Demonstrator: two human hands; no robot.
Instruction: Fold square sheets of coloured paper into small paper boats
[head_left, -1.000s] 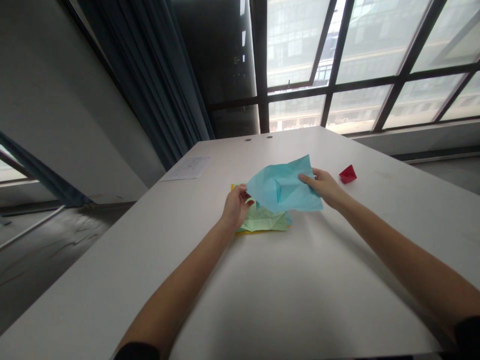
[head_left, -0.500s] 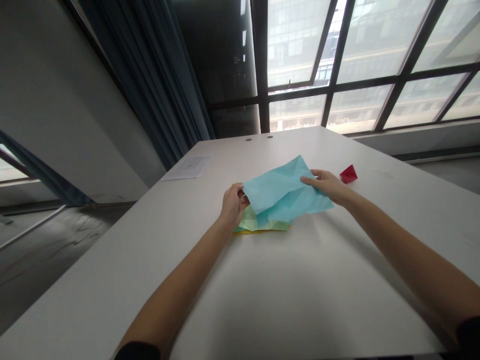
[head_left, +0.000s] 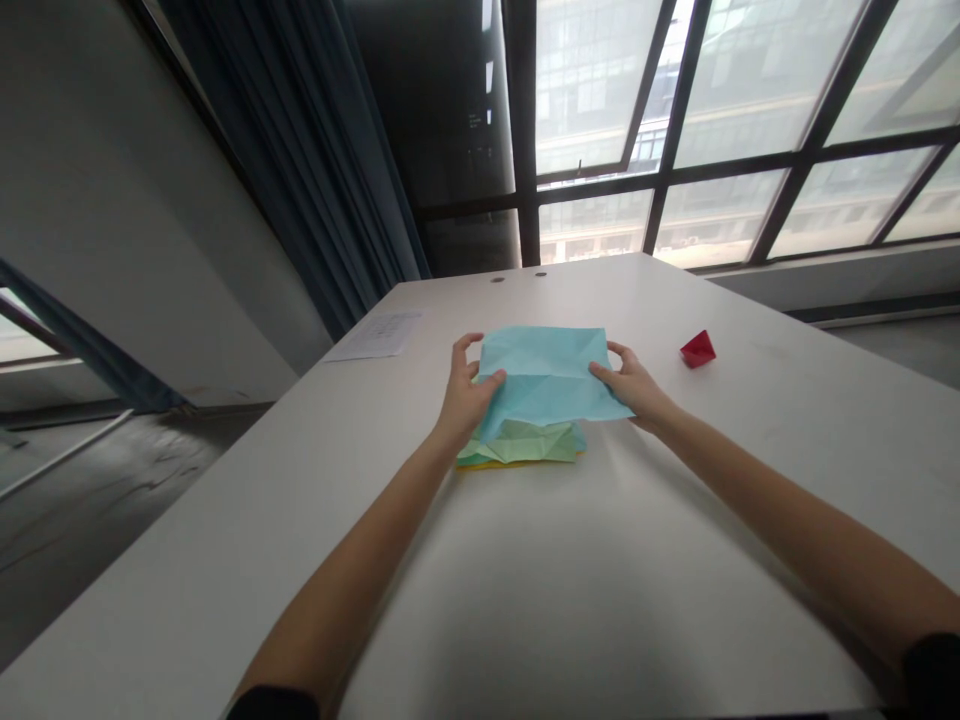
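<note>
White table: the table (head_left: pixel 525 590) fills the middle and bottom of the frame, its far edge just above centre.
Window: panes in dark frames, the window (head_left: pixel 739 110) takes up the upper right of the frame.
Curtain: the dark blue curtain (head_left: pixel 300 150) hangs in slanting folds at upper left.
Blue sheet: near the centre of the frame, the blue sheet (head_left: pixel 551 390) is held up between both hands, a crease running across it, its lower edge uneven.
Printed page: the printed page (head_left: pixel 375 337) lies left of centre, its text too small to read.
Green paper: creased, the green paper (head_left: pixel 536 443) lies just below the blue sheet, partly covered, with a yellow edge (head_left: pixel 499 464) showing under it.
Left hand: the left hand (head_left: pixel 466 392) holds the sheet's left side, thumb on the near face, index finger raised and curled.
Right hand: the right hand (head_left: pixel 630 385) pinches the right side, thumb in front.
Red folded paper: the red folded paper (head_left: pixel 698 350) sits right of centre, apart from the right hand.
</note>
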